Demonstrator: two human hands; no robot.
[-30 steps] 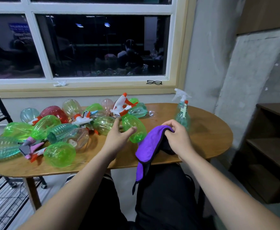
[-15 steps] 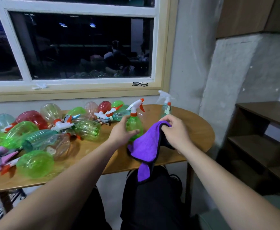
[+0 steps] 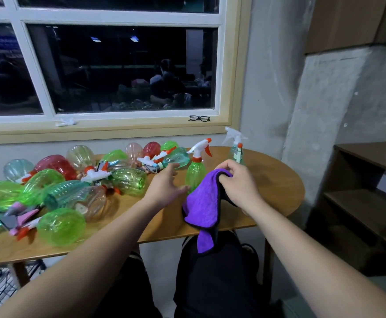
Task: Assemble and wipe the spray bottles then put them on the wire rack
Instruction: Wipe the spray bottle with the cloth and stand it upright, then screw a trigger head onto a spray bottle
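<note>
Wiping appears to be the step in hand; it is advisable to steady the green spray bottle [image 3: 195, 174] by its body with the left hand [image 3: 164, 187], then draw the purple cloth [image 3: 202, 203] round it from neck to base. The left hand is open, fingers spread, holding nothing; the right hand [image 3: 238, 184] grips the bunched cloth. The bottle stands upright on the table [image 3: 272, 180], between both hands, just behind the cloth; contact cannot be told.
</note>
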